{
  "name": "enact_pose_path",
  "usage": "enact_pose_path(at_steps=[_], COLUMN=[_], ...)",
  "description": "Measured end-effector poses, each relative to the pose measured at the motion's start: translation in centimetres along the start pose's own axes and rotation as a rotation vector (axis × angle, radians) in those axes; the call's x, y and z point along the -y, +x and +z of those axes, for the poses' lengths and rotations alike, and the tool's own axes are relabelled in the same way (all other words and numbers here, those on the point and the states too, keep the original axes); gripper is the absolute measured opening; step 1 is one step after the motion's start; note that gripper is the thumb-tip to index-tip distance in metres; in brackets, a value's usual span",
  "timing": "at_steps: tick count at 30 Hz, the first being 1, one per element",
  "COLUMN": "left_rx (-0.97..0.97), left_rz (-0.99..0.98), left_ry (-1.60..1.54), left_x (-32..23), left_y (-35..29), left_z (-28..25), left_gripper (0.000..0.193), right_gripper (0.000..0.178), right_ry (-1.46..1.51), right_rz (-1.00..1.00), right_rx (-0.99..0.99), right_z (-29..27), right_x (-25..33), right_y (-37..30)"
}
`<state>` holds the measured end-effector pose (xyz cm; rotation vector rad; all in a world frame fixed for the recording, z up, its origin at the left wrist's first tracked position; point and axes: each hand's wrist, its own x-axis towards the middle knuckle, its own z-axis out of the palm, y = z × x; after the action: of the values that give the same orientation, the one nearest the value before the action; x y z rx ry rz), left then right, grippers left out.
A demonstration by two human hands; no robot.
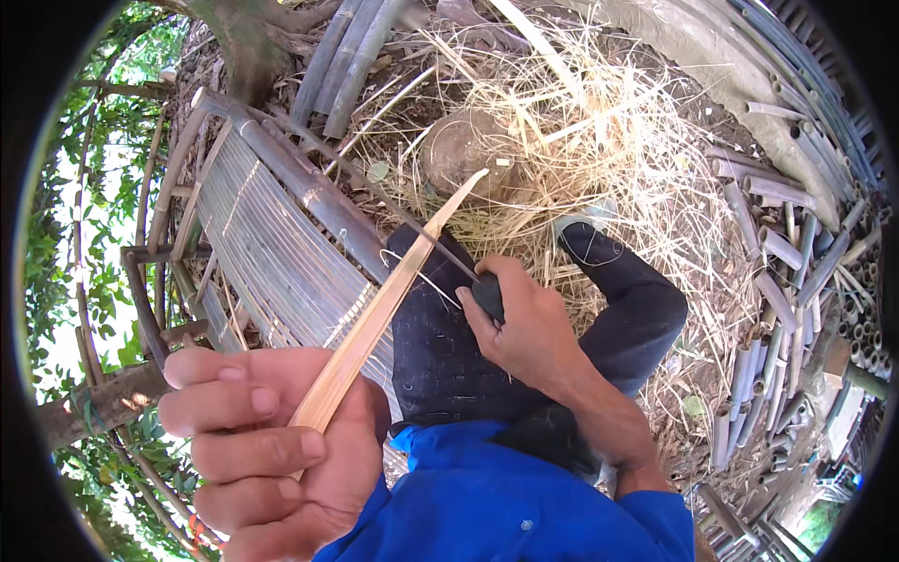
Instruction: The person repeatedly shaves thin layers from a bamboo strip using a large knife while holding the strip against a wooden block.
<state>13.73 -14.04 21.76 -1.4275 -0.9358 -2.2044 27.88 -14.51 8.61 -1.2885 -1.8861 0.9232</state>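
Observation:
A pale split-bamboo strip (pixel 361 337), tapering to a point at its far end, slants up and away from my left hand (pixel 267 450). My left fingers are curled, and the strip's near end lies across the palm under them. My right hand (pixel 529 323) is wrapped round the dark handle of a long, thin knife (pixel 488 298). Its narrow blade runs to the upper left and crosses the strip near the pointed end. Whether the edge touches the strip I cannot tell. Thin fibres curl near the crossing, above my dark trouser leg.
A slatted bamboo bench (pixel 272 234) stands at my left. Ahead lie a round wooden block (pixel 464 155) and a heap of pale shavings (pixel 599 131). Several cut bamboo poles (pixel 777 248) are stacked at the right. A tree trunk (pixel 242 47) rises at the upper left.

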Motion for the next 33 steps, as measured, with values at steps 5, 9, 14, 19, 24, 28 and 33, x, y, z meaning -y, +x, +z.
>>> enact_pose_path(at_steps=[5,9,14,19,24,28,33], left_rx=[0.039,-0.035,-0.117,-0.097,-0.114,-0.097,-0.131], left_rz=[0.028,0.026,0.073,0.051,0.078,0.069,0.135], left_ry=[0.140,-0.001,0.067,0.143,0.103,0.002,-0.067], left_x=[0.2,0.8,1.2,2.3,4.7,6.4,11.5], left_y=[0.3,-0.9,-1.4,-2.0,-0.9,-1.7,-2.9], left_z=[0.3,1.1,2.5,2.6,3.7,3.8,6.0], left_gripper=[0.049,0.045,0.042,0.042,0.042,0.040,0.046], right_gripper=[0.038,0.032,0.024,0.029,0.029,0.030,0.029], right_ry=[0.097,-0.135,0.002,-0.150,-0.154,-0.263,-0.284], right_rz=[-0.288,-0.013,-0.233,0.012,-0.079,0.223,0.381], right_rx=[-0.179,-0.016,0.054,0.043,0.051,0.141,0.239], right_z=[-2.4,1.9,-0.9,1.8,3.8,8.3,13.0], right_x=[2.6,-3.8,0.4,-4.8,-10.3,-21.7,-36.9], right_y=[-0.3,0.8,-0.6,1.2,5.7,9.0,13.3])
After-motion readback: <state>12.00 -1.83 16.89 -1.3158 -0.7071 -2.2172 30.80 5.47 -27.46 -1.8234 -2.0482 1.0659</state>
